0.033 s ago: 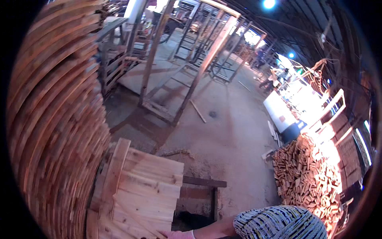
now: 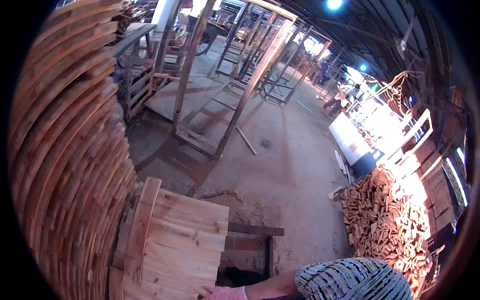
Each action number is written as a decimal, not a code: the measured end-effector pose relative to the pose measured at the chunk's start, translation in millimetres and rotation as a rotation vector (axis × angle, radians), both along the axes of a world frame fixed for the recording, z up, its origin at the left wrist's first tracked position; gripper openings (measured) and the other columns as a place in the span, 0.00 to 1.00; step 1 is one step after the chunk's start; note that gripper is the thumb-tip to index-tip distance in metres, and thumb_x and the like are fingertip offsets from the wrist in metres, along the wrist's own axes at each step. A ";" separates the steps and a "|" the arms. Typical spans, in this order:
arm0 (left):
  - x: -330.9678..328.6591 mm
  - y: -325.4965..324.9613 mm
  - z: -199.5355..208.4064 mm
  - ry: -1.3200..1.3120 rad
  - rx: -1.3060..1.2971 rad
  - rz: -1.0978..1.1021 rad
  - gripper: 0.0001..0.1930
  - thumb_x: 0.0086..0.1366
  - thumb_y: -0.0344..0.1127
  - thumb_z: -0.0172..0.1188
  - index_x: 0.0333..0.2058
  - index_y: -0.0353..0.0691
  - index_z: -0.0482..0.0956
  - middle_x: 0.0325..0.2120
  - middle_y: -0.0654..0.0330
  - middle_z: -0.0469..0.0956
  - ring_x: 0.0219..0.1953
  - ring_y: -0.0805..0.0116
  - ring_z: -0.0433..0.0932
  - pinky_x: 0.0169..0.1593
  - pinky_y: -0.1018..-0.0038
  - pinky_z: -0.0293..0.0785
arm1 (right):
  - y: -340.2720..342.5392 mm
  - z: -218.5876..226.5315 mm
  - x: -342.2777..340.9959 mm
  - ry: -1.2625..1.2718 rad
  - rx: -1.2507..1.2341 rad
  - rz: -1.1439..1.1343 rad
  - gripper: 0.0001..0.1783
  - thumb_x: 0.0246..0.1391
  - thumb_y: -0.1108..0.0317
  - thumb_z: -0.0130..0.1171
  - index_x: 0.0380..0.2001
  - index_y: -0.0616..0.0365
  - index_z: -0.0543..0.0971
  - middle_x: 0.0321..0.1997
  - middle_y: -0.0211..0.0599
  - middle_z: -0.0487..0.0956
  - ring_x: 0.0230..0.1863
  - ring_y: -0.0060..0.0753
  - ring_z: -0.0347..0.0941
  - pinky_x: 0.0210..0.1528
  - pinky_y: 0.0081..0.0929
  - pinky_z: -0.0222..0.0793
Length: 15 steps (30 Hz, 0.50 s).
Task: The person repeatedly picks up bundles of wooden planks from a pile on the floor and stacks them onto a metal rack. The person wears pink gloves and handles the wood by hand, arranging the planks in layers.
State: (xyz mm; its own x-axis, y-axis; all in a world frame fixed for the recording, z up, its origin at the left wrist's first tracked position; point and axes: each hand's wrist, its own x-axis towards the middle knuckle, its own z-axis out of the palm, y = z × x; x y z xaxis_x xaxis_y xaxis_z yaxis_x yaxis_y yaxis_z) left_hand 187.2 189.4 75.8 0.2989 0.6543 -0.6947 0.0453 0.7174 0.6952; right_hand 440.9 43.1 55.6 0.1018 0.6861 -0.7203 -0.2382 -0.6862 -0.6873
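Note:
At the lower edge, my right hand (image 2: pixel 225 293) in a pink glove reaches in from the right below a patterned sleeve (image 2: pixel 350 280). It is at the right side of several pale boards (image 2: pixel 185 240) laid side by side. Its fingers look closed, with a small dark tip beside them; the picture's edge cuts off most of them, so what they hold is unclear. A narrow plank (image 2: pixel 145 220) lies lengthwise along the left of the boards. My left hand is out of view.
A tall stack of curved-looking timber (image 2: pixel 75 150) rises close on the left. A dark bar frame (image 2: pixel 255 229) juts out beside the boards. Upright wooden frames (image 2: pixel 240 110) stand ahead. On the right are a heap of small wood blocks (image 2: pixel 380 215) and, farther off, a person (image 2: pixel 342 95).
My right hand shows slightly higher at the lower edge. A thin diagonal strip seen earlier across the boards near it no longer shows. The view has shifted a little.

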 end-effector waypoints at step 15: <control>-130.0 -88.9 -42.3 0.098 -0.443 0.394 0.33 0.68 0.51 0.57 0.61 0.31 0.64 0.50 0.43 0.75 0.55 0.48 0.74 0.60 0.48 0.72 | -98.7 -126.2 77.6 0.366 -0.500 -0.942 0.51 0.53 0.50 0.70 0.74 0.37 0.52 0.74 0.32 0.60 0.74 0.38 0.49 0.71 0.54 0.46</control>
State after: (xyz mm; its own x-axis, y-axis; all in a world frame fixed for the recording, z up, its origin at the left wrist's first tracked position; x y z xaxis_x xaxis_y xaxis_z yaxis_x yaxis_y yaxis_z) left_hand 57.1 100.4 33.5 0.0136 0.3443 -0.9387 -0.2344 0.9138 0.3318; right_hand 518.6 -55.6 -70.7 0.1527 0.0739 -0.9855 -0.9374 -0.3049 -0.1681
